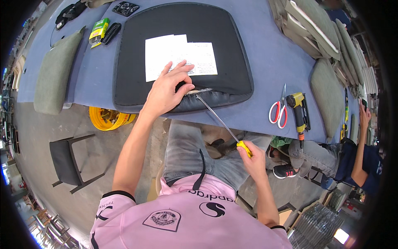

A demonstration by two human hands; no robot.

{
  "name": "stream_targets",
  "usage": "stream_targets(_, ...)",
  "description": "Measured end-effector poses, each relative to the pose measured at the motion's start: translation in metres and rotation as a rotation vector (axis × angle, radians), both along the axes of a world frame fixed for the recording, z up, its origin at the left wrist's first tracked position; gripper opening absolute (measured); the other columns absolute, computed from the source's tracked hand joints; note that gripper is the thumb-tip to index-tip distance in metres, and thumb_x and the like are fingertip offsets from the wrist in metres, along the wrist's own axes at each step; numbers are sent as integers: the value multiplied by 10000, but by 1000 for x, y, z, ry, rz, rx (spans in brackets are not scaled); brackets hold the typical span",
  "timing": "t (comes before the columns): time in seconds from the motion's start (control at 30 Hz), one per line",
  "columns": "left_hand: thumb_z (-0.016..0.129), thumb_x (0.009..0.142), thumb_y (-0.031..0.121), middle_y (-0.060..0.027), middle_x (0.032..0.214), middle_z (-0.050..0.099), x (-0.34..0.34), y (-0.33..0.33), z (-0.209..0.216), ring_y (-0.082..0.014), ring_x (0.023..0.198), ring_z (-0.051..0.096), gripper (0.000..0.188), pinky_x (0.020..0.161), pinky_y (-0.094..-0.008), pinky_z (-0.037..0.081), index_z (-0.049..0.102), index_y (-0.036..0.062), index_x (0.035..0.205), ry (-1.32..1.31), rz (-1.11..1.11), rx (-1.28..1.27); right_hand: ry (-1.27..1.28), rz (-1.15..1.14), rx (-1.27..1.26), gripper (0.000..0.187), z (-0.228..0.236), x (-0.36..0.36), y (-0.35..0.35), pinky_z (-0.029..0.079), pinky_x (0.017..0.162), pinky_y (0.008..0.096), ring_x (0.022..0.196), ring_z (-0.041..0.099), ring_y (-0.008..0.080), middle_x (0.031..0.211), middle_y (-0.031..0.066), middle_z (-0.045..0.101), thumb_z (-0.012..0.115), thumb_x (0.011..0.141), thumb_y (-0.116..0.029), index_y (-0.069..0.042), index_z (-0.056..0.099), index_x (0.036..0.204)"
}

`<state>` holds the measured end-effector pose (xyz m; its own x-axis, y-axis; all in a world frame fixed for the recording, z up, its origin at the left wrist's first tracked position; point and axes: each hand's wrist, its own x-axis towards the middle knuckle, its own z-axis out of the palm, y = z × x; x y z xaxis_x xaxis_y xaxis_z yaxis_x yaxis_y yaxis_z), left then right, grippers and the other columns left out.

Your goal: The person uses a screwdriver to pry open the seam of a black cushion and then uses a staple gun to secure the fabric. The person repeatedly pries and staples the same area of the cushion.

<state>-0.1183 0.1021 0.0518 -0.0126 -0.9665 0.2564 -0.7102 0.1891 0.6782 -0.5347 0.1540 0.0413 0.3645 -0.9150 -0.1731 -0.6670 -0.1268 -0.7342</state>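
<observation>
A black upholstered chair seat (143, 18) lies underside up on the blue-covered table, with white printed labels (159, 54) on it. At its near edge, the black cover is pulled open and a pale strip (203, 91) shows. My left hand (169, 89) rests there, thumb and forefinger pinched on the cover's edge, its other fingers stretched over the labels. My right hand (253, 161) grips the yellow handle of a screwdriver (219, 118). The long metal shaft slants up to the left, its tip at the opened edge beside my left thumb.
Right of the seat lie red-and-white scissors (278, 112) and a yellow-black staple gun (297, 108). Grey-green cushions (327, 93) are piled farther right, near another person (362, 153). At left are a cushion (56, 76), a green-yellow box (98, 31) and, below, a yellow bucket (96, 121).
</observation>
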Motion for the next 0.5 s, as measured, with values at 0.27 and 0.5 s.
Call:
stream_targets(0.27, 829, 1063, 187, -118, 1607, 756, 0, 2, 3, -362, 1655, 562, 172, 1444, -596, 300, 751, 37, 1028, 6, 30, -34, 285, 91, -170, 304, 86, 26, 8, 606, 716, 523, 857, 792, 463, 1002, 181, 830, 843, 1088, -326, -60, 788, 1225)
stream_targets(0.5, 839, 1049, 191, -109, 1588, 770, 0, 0, 0, -347, 1632, 591, 167, 1432, -592, 320, 766, 48, 1004, 30, 35, -40, 282, 36, -48, 237, 77, 50, 25, 568, 701, 493, 807, 775, 458, 937, 231, 793, 820, 1106, -231, -38, 787, 1240)
